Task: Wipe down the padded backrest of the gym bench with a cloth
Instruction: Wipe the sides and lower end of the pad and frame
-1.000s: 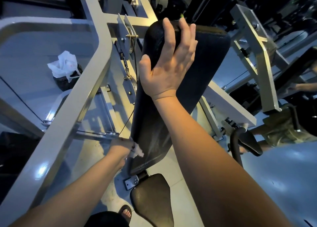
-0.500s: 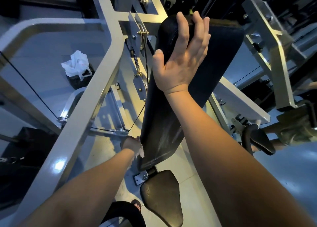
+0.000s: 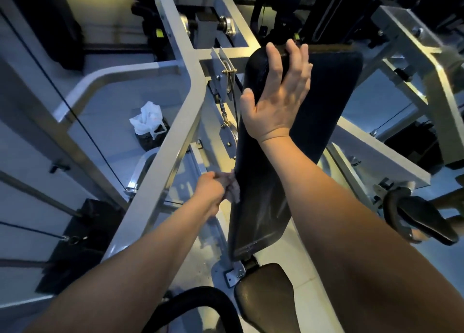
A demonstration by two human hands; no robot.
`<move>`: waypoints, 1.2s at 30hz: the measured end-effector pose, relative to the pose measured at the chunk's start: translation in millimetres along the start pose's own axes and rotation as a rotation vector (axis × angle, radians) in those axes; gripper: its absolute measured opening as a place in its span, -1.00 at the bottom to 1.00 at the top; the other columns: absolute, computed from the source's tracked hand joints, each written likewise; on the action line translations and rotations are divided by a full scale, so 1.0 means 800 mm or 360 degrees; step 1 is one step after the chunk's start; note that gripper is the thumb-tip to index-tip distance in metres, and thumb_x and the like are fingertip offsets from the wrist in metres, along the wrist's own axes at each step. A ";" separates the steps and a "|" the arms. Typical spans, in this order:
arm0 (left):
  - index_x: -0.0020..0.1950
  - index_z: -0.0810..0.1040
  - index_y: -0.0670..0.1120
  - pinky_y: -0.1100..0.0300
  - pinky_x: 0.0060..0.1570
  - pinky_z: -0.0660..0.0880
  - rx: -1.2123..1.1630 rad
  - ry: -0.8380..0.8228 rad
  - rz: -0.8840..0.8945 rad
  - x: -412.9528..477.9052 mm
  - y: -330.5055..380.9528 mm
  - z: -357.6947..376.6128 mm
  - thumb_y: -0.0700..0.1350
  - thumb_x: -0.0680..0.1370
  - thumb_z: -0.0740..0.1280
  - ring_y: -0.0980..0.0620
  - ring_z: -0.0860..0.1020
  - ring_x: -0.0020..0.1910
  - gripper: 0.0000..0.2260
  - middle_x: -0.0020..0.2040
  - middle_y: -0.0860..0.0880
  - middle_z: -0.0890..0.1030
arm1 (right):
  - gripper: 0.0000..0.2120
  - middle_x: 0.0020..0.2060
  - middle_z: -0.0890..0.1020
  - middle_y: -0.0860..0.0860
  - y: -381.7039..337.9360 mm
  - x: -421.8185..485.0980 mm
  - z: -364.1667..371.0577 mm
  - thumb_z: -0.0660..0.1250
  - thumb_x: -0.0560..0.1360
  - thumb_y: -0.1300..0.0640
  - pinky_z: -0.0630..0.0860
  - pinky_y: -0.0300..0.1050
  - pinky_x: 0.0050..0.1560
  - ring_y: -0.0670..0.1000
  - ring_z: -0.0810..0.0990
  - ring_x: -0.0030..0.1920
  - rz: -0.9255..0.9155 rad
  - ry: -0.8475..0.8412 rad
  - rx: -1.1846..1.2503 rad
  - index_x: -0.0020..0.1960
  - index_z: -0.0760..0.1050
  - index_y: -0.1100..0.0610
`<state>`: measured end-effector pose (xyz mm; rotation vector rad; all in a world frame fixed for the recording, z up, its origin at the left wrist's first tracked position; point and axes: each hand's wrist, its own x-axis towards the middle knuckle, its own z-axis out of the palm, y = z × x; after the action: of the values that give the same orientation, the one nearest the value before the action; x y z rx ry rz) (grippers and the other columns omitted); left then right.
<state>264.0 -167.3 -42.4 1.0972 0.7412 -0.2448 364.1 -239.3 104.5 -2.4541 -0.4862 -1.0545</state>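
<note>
The black padded backrest (image 3: 261, 207) stands tilted in the middle of the view, with the black seat pad (image 3: 266, 295) below it. My right hand (image 3: 273, 99) lies flat on the upper part of the backrest, fingers straight and reaching over its top edge. My left hand (image 3: 209, 190) grips a small crumpled pale cloth (image 3: 232, 188) and holds it against the backrest's left side edge, about halfway down. Part of the cloth is hidden in my fist.
A grey steel frame beam (image 3: 160, 161) runs diagonally just left of my left hand. A white plastic bag (image 3: 148, 119) lies on the floor behind it. Another frame arm (image 3: 376, 159) and a black handle (image 3: 421, 214) stand to the right. A black hose (image 3: 195, 305) curves at the bottom.
My left hand has slid the cloth up the backrest's left edge from near the bottom corner to about mid-height. My right hand has stayed flat on the upper pad.
</note>
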 end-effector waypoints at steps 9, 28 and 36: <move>0.13 0.58 -0.25 0.18 -0.36 0.40 0.0575 -0.0257 0.0445 -0.105 0.048 -0.084 -0.20 0.62 0.34 0.00 0.52 -0.36 -0.85 -0.17 -0.19 0.64 | -0.50 0.41 0.34 0.15 -0.014 -0.062 -0.052 0.30 0.49 0.10 0.34 0.11 0.44 0.15 0.32 0.42 0.0160 -0.0102 0.0299 0.42 0.42 0.11; 0.10 0.65 -0.07 0.26 -0.04 0.57 0.0941 -0.0248 0.0927 -0.158 0.014 -0.109 -0.27 0.63 0.31 0.10 0.66 -0.07 -0.83 -0.06 -0.03 0.72 | -0.90 -0.06 0.64 0.04 -0.031 -0.269 -0.132 0.39 0.57 0.17 0.50 -0.23 -0.11 -0.10 0.59 -0.14 0.1117 -0.1138 0.1263 0.06 0.59 0.01; 0.08 0.61 0.05 0.41 -0.17 0.48 0.1439 -0.0140 0.1081 -0.175 -0.006 -0.038 -0.05 0.67 0.30 0.29 0.62 -0.13 -0.90 -0.10 0.13 0.69 | -0.73 -0.11 0.60 0.11 0.015 -0.281 -0.153 0.31 0.62 -0.10 0.45 -0.15 -0.08 -0.10 0.52 -0.14 0.1284 -0.1096 0.1507 0.05 0.52 0.11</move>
<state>145.2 -167.1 37.7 2.1086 0.1091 -0.0296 150.6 -344.9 10.6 -1.7461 -0.0857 0.3344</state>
